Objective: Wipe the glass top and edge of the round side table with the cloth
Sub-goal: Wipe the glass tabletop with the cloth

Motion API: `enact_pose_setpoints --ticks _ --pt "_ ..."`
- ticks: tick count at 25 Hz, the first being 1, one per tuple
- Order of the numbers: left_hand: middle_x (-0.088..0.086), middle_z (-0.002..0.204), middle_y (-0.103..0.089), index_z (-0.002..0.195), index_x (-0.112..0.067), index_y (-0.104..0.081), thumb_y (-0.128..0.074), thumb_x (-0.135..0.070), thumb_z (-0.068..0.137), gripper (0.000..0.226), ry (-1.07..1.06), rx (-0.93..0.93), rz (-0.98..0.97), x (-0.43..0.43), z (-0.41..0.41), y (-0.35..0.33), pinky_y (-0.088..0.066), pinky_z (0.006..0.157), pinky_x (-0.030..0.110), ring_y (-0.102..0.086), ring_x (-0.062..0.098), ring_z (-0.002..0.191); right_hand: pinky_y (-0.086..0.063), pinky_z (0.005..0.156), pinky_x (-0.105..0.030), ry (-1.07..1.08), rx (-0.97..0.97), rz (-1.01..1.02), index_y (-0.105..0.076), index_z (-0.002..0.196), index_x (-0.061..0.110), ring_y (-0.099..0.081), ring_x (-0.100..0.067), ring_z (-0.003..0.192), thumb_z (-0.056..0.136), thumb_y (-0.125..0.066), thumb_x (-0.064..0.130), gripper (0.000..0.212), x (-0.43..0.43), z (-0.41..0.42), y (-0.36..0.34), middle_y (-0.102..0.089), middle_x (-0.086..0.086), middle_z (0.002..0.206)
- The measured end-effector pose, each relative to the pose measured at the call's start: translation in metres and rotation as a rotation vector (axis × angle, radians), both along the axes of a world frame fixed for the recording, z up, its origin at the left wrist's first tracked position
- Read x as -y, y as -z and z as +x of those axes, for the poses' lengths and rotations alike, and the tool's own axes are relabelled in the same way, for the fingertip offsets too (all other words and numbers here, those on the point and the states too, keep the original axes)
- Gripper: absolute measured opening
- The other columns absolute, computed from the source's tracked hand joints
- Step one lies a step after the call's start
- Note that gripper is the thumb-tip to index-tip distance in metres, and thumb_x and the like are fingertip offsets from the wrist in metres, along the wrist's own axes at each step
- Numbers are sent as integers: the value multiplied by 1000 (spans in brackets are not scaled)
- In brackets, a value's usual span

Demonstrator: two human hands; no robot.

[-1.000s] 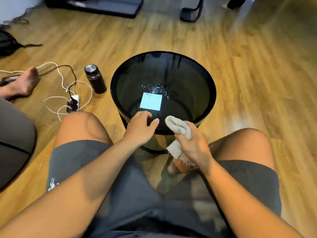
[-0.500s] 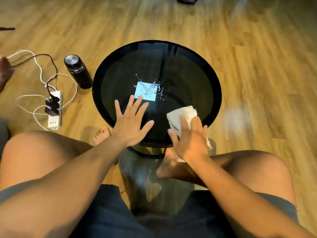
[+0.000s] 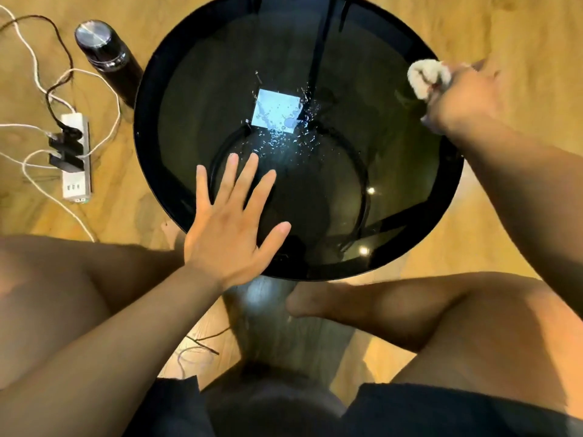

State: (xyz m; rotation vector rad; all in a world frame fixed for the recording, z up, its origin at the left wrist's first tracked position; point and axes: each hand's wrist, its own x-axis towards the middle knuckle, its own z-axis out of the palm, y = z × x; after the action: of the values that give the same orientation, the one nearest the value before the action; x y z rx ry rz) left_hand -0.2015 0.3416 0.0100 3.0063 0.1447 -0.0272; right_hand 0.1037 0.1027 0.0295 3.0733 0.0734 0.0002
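We look down at the round side table [image 3: 151,127]. Its dark glass worktop is shiny, with a bright square of light and small water drops near the middle.

Our left hand [image 3: 230,228] lies flat on the near left part of the glass. It is wide open, fingers spread, and holds nothing.

Our right hand [image 3: 460,99] is at the far right rim of the worktop. It is closed around the white cloth [image 3: 426,75]. The cloth is bunched up, and it sticks out past our fingers toward the far side. It sits right at the black edge of the worktop. The hand looks blurry, so we cannot tell if the cloth touches the glass or only the edge.

Our bare knees are on both sides of the worktop, and one foot [image 3: 318,301] is under its near edge.

On the wooden floor [image 3: 520,33] to the left stands a dark bottle [image 3: 105,56] with a silver cap, just beside the table. Farther left is a white power strip [image 3: 75,160] with black plugs and white and dark cords.
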Motion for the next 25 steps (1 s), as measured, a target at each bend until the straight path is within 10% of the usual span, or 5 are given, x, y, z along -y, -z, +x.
enact_pose_setpoints --ticks 16,20,25 --pt "9 162 -26 151 -11 -31 -20 -48 99 65 -12 148 -140 1 -5 -1 0 121 58 -17 26 152 -50 70 -37 -760 -121 404 -69 114 28 -58 -28 83 76 -63 40 41 -48 -281 -10 -63 -5 106" --pt "10 161 -28 150 -10 -32 -24 -46 99 63 -17 146 -131 1 -4 0 0 121 58 -19 27 151 -52 67 -39 -509 -66 501 -67 113 28 -62 -34 89 76 -65 38 38 -38 -201 -4 -61 -8 106" --pt "10 159 -33 149 -10 -36 -25 -47 99 63 -7 126 -121 0 -2 -1 -3 121 59 -22 28 150 -57 81 -47 -66 -156 160 -61 124 23 -67 -36 99 70 -73 14 57 11 -26 -25 -66 -19 113"
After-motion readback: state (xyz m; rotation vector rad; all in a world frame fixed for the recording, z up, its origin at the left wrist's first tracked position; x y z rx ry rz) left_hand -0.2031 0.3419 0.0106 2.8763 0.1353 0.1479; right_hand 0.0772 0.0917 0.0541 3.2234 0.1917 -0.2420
